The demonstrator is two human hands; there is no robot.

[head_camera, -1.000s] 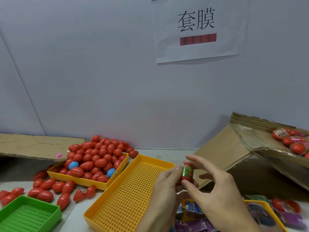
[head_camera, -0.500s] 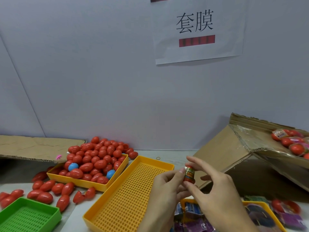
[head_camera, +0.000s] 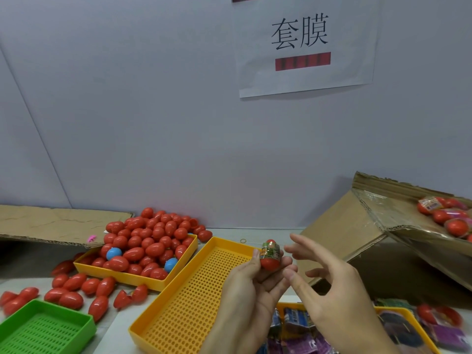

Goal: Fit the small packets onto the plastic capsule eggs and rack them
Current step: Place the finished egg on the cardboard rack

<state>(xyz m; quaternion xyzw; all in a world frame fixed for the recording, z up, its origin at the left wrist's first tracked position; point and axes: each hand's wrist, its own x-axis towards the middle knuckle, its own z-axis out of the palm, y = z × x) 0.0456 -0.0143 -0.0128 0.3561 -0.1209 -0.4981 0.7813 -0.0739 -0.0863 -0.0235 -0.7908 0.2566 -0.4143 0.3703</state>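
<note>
Backdrop: grey wall, paper sign (head_camera: pixel 305 44).
Left hand (head_camera: pixel 251 284): grips sleeved egg (head_camera: pixel 270 255).
Right hand (head_camera: pixel 329 290): has let go, fingers spread.
Meaning: packet looks fitted; perforated yellow rack (head_camera: pixel 194 297) next.

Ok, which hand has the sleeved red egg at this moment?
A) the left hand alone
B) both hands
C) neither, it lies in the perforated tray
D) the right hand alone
A: the left hand grips the sleeved egg between thumb and fingers, while the right hand is beside it with spread fingers, not touching.
</note>
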